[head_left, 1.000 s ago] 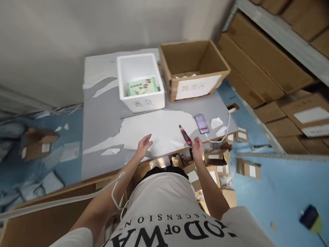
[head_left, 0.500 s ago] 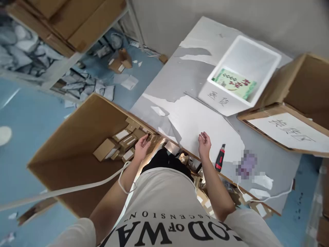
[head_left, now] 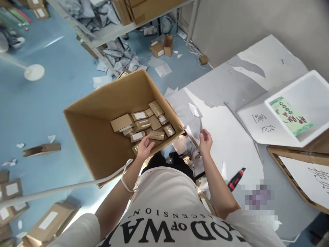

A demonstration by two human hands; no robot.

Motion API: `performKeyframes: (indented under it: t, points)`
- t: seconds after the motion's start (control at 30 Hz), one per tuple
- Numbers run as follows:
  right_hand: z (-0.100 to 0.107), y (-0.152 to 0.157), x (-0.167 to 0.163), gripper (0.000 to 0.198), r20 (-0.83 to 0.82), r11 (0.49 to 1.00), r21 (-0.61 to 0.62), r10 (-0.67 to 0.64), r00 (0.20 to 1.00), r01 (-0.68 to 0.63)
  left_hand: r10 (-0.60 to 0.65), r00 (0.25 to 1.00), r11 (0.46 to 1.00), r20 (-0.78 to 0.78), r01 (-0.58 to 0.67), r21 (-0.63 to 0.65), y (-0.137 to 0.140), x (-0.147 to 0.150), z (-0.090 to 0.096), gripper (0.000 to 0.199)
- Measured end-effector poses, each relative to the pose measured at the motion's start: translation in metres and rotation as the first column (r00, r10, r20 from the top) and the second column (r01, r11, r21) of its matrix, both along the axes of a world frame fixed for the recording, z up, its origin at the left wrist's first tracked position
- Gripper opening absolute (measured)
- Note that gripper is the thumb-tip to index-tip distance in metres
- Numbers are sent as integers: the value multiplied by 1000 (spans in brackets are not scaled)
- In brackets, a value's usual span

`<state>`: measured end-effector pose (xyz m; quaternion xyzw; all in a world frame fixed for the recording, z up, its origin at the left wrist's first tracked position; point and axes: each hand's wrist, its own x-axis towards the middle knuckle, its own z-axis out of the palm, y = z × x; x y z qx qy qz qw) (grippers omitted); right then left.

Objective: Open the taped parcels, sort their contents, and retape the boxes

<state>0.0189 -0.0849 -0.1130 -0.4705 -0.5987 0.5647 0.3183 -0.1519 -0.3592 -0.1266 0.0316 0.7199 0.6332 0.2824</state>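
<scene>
My left hand [head_left: 145,148] hovers over the near side of a large open cardboard box [head_left: 108,99], empty, with thumb and fingers apart. Several small brown parcels [head_left: 122,122], some with white labels, lie inside the box; a narrow parcel [head_left: 156,135] is nearest to my fingertips. At the edge of the grey-and-white table [head_left: 223,132] is my right hand [head_left: 206,141], fingers loosely bent and nothing visible in them. A red-and-black utility knife [head_left: 235,180] rests on the tabletop to the right of my right forearm.
A white foam box [head_left: 290,137] with a green printed card stands on the table's right, beside a cardboard box [head_left: 295,171] with a handwritten sheet. A pale pole [head_left: 77,187] crosses near my left forearm. Shelving [head_left: 110,36] and scattered parcels [head_left: 48,221] occupy the floor.
My view has swung left, so the large box shows more fully and the table sits further right. My left hand is now over the parcels. Both hands stay empty.
</scene>
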Motion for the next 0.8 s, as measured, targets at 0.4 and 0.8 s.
performKeyframes:
  t: [0.4, 0.8]
  points:
    - [-3, -104, -149, 53, 98, 931, 80, 349, 932, -357, 420, 898, 906, -132, -422, 17, -152, -88, -33, 67]
    - [-72, -172, -299, 55, 135, 686, 111, 707, 695, -719, 610, 770, 782, -185, -623, -14, -202, -144, -81, 80]
